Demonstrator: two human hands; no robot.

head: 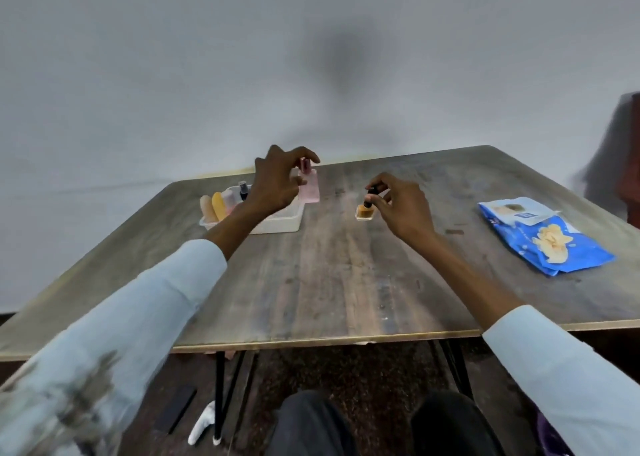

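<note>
Head view: the left hand (277, 182) pinches the cap of a pale pink rectangular bottle (309, 189) at the far right corner of the clear plastic tray (277, 225). The right hand (401, 210) pinches the black cap of a small orange glass bottle (364, 211), which stands right of the tray. Both bottles look light, smooth and breakable, and their bodies would give a steadier hold than the caps. The worn wooden table (329, 282) lies bare on the near side of the tray.

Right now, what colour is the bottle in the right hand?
The bottle is orange with a black cap, clearest in the head view.
</note>
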